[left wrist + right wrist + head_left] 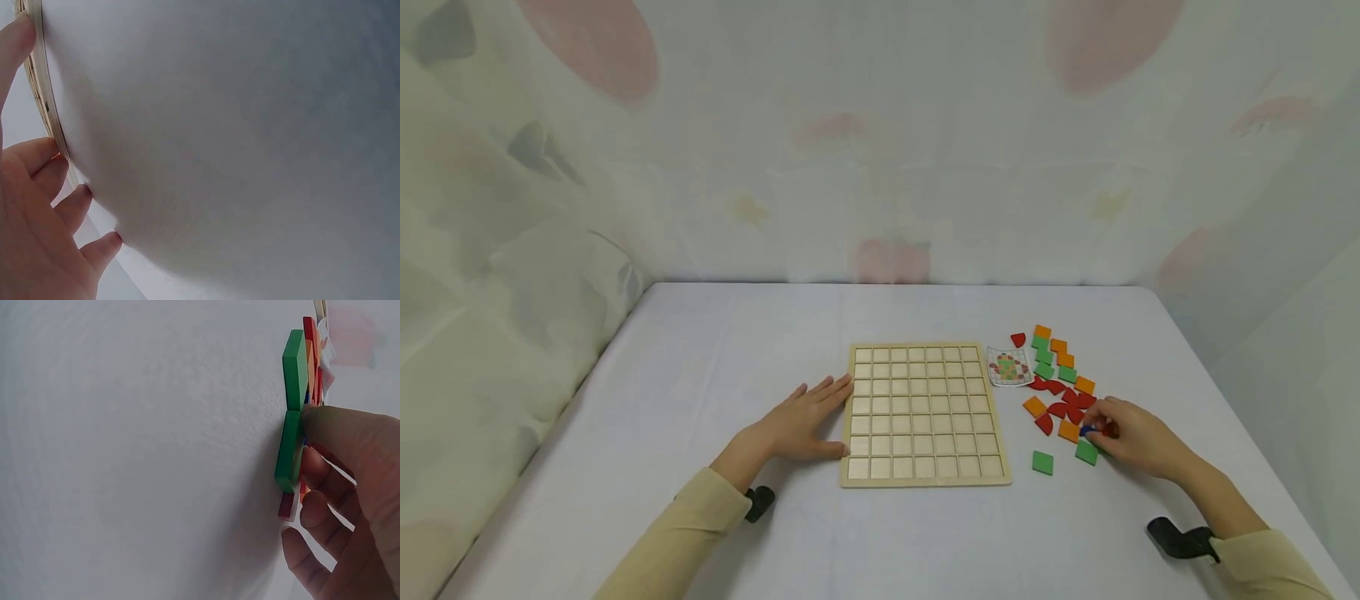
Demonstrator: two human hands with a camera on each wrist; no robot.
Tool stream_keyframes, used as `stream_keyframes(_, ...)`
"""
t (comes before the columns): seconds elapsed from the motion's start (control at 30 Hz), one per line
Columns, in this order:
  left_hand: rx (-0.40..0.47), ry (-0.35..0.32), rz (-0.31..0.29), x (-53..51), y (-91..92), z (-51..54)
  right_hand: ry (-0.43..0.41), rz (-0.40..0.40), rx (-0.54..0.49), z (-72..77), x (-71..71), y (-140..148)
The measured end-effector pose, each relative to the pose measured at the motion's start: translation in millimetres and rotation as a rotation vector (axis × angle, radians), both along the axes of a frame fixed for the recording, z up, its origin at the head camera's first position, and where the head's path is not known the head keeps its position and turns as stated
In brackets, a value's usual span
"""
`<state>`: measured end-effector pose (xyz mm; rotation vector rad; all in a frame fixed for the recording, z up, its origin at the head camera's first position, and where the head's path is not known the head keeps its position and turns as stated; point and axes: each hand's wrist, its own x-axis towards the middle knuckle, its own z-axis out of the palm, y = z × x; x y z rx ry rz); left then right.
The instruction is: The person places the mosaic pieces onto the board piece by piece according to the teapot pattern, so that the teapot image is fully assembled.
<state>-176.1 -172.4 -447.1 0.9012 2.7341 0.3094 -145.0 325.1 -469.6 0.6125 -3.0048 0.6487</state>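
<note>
A square wooden grid board (pixel 925 414) lies flat on the white table. My left hand (pixel 801 423) rests at its left side, fingers spread, with the thumb and fingertips touching the frame; the left wrist view shows the fingers (pixel 72 206) along the board's edge (pixel 50 100). On the right, my right hand (pixel 1138 437) pinches a small blue piece (pixel 1086 430) between thumb and fingers, mostly hidden by them. Beside this hand lie a green square tile (pixel 1086 452), an orange tile (pixel 1069 430) and red curved pieces (pixel 1074 415). Green tiles (pixel 295 369) also stand out near the thumb in the right wrist view.
A small printed pattern card (pixel 1010 367) lies against the board's upper right. Beyond it runs a loose cluster of orange, green and red pieces (pixel 1055 387). One green tile (pixel 1042 462) sits apart, nearer the front. Fabric walls (pixel 880 167) enclose the table's back and sides.
</note>
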Motion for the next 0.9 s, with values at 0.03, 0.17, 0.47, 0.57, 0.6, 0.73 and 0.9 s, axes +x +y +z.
stream_keyframes(0.03,-0.001,0.000,0.001,-0.2,0.1,-0.1,0.001,-0.005,0.003,0.2,0.0,0)
stream_keyframes(0.17,-0.001,-0.006,0.002,-0.6,0.5,-0.5,-0.004,-0.019,0.013,0.7,0.6,-2)
stream_keyframes(0.47,0.000,-0.005,-0.003,-0.7,0.4,-0.9,0.006,-0.041,0.009,4.8,1.4,-3)
stream_keyframes(0.57,0.005,-0.002,-0.003,-0.5,0.6,-0.5,0.018,-0.054,0.000,5.3,0.6,-3)
stream_keyframes(0.6,0.006,-0.001,-0.002,-0.4,0.6,-0.5,0.020,-0.058,-0.006,5.3,0.2,-3)
stream_keyframes(0.73,0.007,0.001,0.001,-0.3,1.2,-0.5,0.048,-0.078,-0.021,6.2,-2.1,-5)
stream_keyframes(0.9,0.010,-0.009,0.009,0.9,1.6,0.4,0.107,-0.072,-0.061,8.2,-6.6,-14)
